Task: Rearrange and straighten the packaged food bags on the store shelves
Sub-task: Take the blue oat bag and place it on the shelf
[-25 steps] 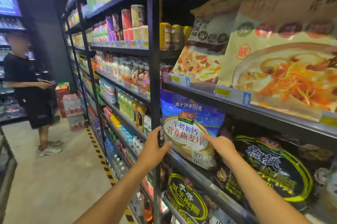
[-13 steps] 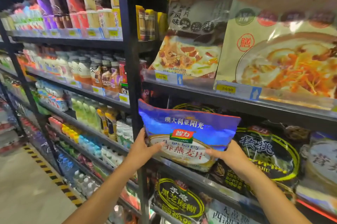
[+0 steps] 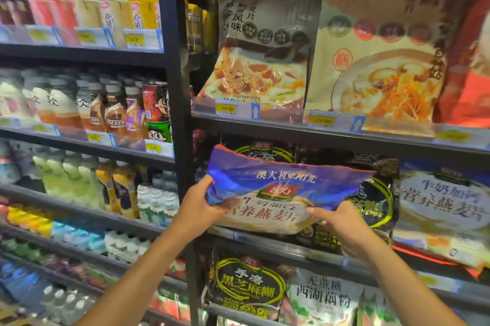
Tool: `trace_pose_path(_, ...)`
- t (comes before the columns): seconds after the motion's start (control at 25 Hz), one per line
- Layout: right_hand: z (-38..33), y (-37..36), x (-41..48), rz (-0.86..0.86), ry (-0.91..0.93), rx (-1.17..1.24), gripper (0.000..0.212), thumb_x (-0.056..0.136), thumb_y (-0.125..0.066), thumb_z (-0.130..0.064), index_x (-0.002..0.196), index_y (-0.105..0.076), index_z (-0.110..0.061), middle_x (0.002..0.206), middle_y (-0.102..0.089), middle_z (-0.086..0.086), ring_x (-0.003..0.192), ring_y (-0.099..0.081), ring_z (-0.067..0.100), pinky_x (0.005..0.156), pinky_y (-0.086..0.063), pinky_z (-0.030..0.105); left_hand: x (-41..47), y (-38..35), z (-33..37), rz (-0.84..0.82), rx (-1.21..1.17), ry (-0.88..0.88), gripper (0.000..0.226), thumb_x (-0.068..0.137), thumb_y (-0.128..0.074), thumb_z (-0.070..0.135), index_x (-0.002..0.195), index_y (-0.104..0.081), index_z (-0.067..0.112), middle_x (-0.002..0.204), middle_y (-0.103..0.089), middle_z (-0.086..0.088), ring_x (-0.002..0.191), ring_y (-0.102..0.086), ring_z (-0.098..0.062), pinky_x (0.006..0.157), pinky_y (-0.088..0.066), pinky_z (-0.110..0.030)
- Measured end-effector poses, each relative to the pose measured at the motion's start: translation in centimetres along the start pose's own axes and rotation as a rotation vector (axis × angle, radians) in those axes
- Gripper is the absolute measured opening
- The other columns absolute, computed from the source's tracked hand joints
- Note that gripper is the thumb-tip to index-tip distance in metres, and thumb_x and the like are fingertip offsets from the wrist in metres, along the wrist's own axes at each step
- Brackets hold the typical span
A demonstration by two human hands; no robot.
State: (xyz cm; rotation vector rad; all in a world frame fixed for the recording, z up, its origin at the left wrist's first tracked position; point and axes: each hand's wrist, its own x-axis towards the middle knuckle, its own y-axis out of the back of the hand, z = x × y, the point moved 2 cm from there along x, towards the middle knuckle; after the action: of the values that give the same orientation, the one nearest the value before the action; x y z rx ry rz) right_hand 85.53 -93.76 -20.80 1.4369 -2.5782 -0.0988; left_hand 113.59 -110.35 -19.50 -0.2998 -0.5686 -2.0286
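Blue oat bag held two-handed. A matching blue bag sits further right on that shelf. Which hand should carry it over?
Probably right. The right hand grips the blue oat bag on the side nearer the matching bag; the left hand would cross over.

A blue bag (image 3: 286, 187), held tilted by the left hand (image 3: 201, 206) and right hand (image 3: 342, 222), fills the front of the middle shelf bay, its lower edge at the shelf lip (image 3: 265, 239). Directly behind it stand black bags (image 3: 376, 201), with another oat bag (image 3: 440, 206) packed just beside them on the right. The shelf above (image 3: 318, 134) hangs close over the blue bag's top edge, leaving only a narrow dark gap. A black upright post (image 3: 175, 113) walls off the left side; beyond it, bottles (image 3: 111, 185) crowd every shelf to the front.
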Motion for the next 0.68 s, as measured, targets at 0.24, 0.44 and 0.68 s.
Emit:
trace_pose_path(0.24, -4.0, 0.9, -1.5, 0.098, 0.17, 0.052, 0.041, 0.072, -0.084, 0.009, 0.109, -0.071, -0.001, 0.088, -0.081, -0.003, 0.074, -0.074, 0.008, 0.069, -0.057, 0.025, 0.1, 0.5, 3.4, 0.034, -0.111, -0.156, 0.05, 0.072, -0.088, 0.028, 0.104, -0.068, 0.061, 0.106, -0.077, 0.023, 0.099, -0.074, -0.003, 0.088, -0.062, -0.032)
trace_pose_path(0.44, -6.5, 2.5, -2.2, 0.105, 0.206, -0.003, 0.04, 0.08, -0.088, -0.02, 0.115, -0.071, -0.012, 0.095, -0.08, 0.0, 0.082, -0.078, 0.021, 0.064, -0.064, 0.038, 0.6, -0.1, 6.4, 0.052, -0.236, -0.238, 0.049, 0.074, -0.09, 0.03, 0.106, -0.066, 0.058, 0.107, -0.077, 0.016, 0.1, -0.074, -0.009, 0.087, -0.062, -0.032)
trace_pose_path(0.68, -9.0, 3.5, -5.5, 0.236, 0.314, 0.049, 0.025, 0.087, -0.073, -0.01, 0.111, -0.068, -0.017, 0.108, -0.08, 0.001, 0.1, -0.075, 0.02, 0.083, -0.062, 0.037, 0.6, -2.7, 8.0, 0.099, -0.436, -0.134, 0.04, 0.084, -0.081, 0.0, 0.105, -0.061, 0.029, 0.086, -0.079, 0.019, 0.079, -0.076, -0.002, 0.063, -0.059, -0.019)
